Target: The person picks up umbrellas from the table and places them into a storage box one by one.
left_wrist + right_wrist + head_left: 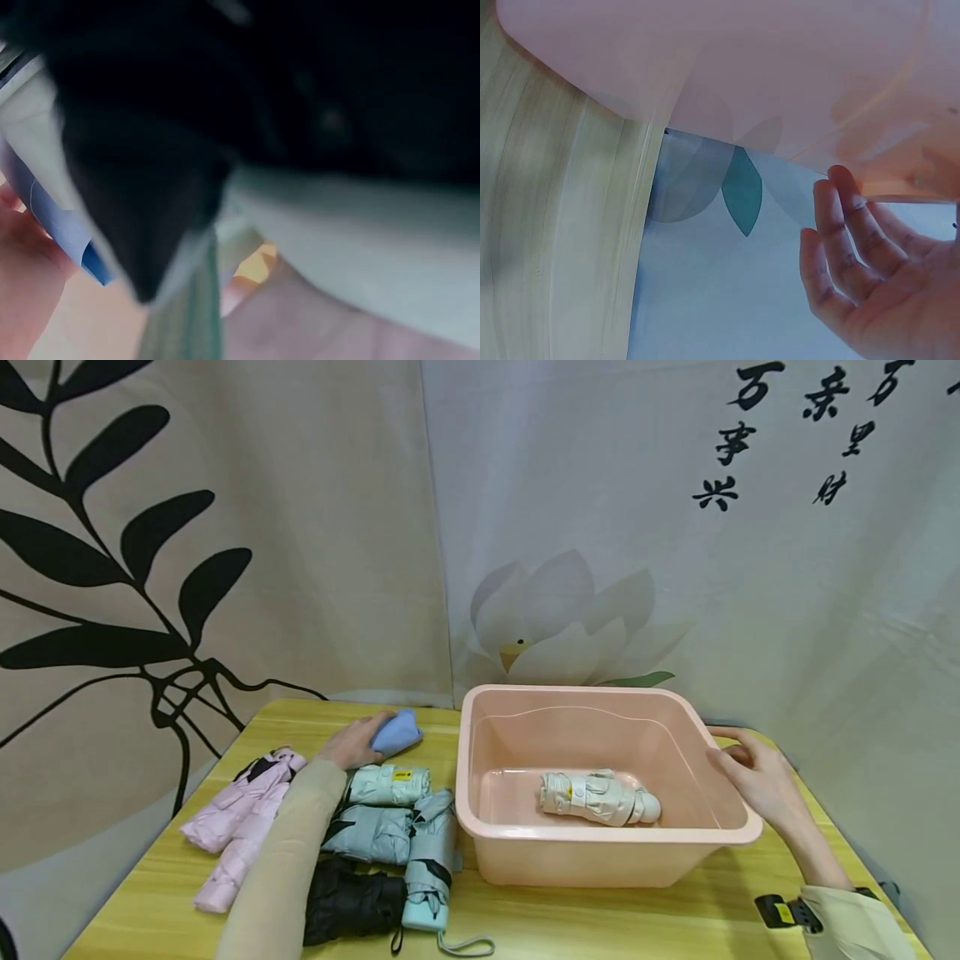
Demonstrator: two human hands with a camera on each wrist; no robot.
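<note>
My left hand (354,745) grips a blue folded umbrella (397,733) above the far end of a group of umbrellas. In the left wrist view, fingers (30,255) lie against its blue fabric (64,225); a dark blurred shape covers much of that view. My right hand (761,781) rests at the right rim of a pink plastic bin (570,862). Seen from the right wrist, its fingers (851,247) are loosely bent near the bin's outer wall (780,75). Inside the bin lies a pale green-white folded umbrella (596,797).
Left of the bin lie a mint umbrella (390,785), a grey-teal one (372,833), a light-blue one (429,877) with a wrist cord, and a black one (352,902). Pink umbrellas (243,827) lie farther left on the wooden table (570,927). A printed curtain (360,527) hangs behind.
</note>
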